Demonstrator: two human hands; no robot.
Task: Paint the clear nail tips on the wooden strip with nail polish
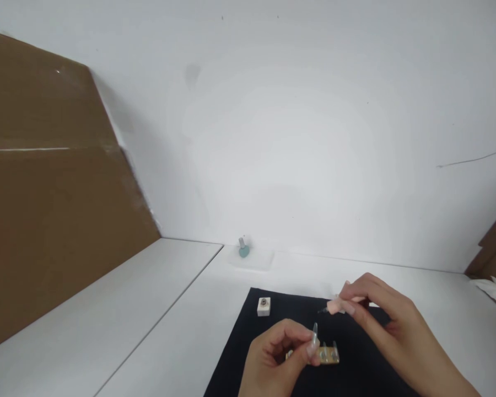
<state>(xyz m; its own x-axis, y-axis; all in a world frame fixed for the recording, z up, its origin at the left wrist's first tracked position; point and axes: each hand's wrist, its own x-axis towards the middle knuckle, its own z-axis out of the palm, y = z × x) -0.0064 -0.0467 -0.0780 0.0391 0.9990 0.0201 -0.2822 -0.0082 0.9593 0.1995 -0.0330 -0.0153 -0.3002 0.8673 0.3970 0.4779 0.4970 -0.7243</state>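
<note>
The left hand [273, 353] is grasping one small clear piece [315, 328] between thumb and index finger, with its narrow end upward, perhaps so that this end is free from the fingers. The right hand [391, 322] is grasping one pink tool [335, 306] like a pen, whose dark thin tip points toward the left hand; this tip is near the clear piece, but I see a gap between them. Such a finger grip is probably chosen for fine control. Just behind the left hand, and partly covered by it, lies one golden stand [334, 355]; I can count two upright clear parts on its visible side, and the hidden side I cannot count. Farther ahead of the left hand is one white block [263, 309] with one round metal part on top, maybe set aside to leave space for the fingers. All this is over one black cloth [242, 344], which perhaps protects the tabletop [169, 320]. Well beyond the left hand, one teal bottle [243, 251] stands tilted at one clear tray [260, 261].
</note>
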